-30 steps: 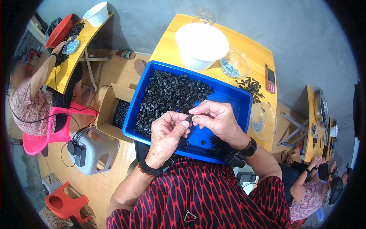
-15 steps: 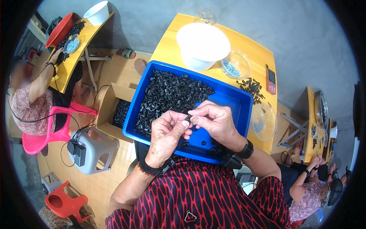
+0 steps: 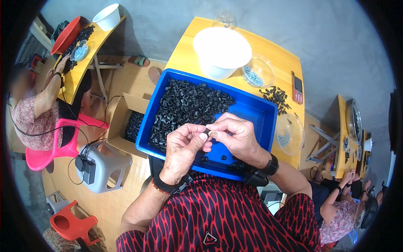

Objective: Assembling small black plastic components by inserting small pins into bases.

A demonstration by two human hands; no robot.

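My left hand point(image 3: 184, 145) and my right hand point(image 3: 236, 136) meet over the near middle of a blue tray point(image 3: 256, 107). Both pinch one small black plastic part point(image 3: 207, 131) between thumbs and forefingers; the fingers cover most of it, so its exact shape is hidden. A large heap of black ring-shaped plastic pieces point(image 3: 189, 101) fills the tray's left and far side. Below my right hand, a few loose black pieces point(image 3: 223, 158) lie on the tray floor near its front edge.
Beyond the tray, the yellow table point(image 3: 191, 42) holds a white tub point(image 3: 218, 69), a clear bowl of screws point(image 3: 254, 77), small black parts point(image 3: 277, 96), a clear lid-like dish point(image 3: 289, 136) and a phone point(image 3: 297, 89). At left are a cardboard box point(image 3: 117, 126), a grey stool point(image 3: 107, 164) and a seated co-worker point(image 3: 37, 113).
Both hands stay in nearly the same place, still pinching the small black part. The view has shifted very slightly. At left, the co-worker's arm has moved a little.
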